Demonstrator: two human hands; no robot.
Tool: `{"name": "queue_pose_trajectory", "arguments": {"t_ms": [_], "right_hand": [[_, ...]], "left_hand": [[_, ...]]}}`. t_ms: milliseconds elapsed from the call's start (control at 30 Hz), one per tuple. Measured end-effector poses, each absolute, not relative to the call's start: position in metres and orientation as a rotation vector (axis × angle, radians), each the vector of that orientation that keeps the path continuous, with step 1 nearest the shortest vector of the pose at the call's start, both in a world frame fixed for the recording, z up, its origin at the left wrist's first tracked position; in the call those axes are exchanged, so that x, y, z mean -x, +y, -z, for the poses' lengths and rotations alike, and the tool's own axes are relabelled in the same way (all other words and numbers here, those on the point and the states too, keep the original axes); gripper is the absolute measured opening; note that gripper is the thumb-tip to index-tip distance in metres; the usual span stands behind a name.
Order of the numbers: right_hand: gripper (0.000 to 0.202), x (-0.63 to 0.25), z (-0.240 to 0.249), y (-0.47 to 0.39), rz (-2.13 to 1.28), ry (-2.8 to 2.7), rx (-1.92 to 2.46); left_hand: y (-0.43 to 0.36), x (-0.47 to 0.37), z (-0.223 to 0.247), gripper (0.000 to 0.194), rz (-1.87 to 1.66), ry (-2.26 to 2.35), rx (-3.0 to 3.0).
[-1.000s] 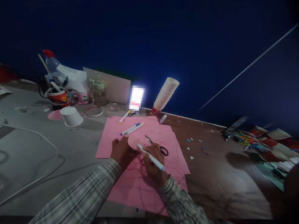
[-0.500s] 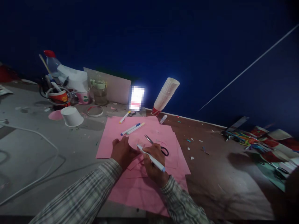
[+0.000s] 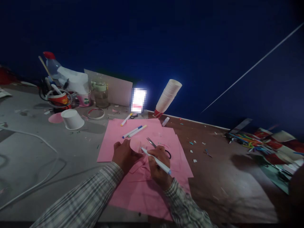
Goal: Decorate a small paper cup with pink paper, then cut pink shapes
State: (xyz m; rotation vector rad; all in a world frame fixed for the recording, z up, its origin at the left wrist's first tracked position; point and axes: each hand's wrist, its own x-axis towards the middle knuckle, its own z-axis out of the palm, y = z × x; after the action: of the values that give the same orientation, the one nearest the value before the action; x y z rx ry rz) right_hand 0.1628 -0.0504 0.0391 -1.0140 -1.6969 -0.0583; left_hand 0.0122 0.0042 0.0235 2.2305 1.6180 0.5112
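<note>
My right hand grips a white marker with a light blue end, its tip pointing up and left over a small pink paper piece. My left hand is closed on the edge of that pink piece. Beneath both hands lie large pink sheets. Scissors with black handles rest just beyond my right hand, which partly covers them. Farther up the paper are a blue-capped marker and a yellow-ended marker.
A leaning stack of paper cups and a glue stick stand beyond the sheets. Left are an upturned white cup, a glass jar and a white cable. Colourful odds and ends lie right.
My right hand and the marker have shifted slightly right, moving the marker's tip away from my left fingers a little. My left hand stays nearly in place.
</note>
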Motion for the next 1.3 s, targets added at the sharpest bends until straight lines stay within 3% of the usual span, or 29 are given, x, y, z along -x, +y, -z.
{"name": "queue_pose_trajectory", "arguments": {"t_ms": [1300], "right_hand": [[0.014,-0.1624,-0.0381,-0.0505,0.039,-1.722,1.053]], "left_hand": [[0.0033,-0.013,-0.0274,0.035,-0.5,1.625,-2.235]]}}
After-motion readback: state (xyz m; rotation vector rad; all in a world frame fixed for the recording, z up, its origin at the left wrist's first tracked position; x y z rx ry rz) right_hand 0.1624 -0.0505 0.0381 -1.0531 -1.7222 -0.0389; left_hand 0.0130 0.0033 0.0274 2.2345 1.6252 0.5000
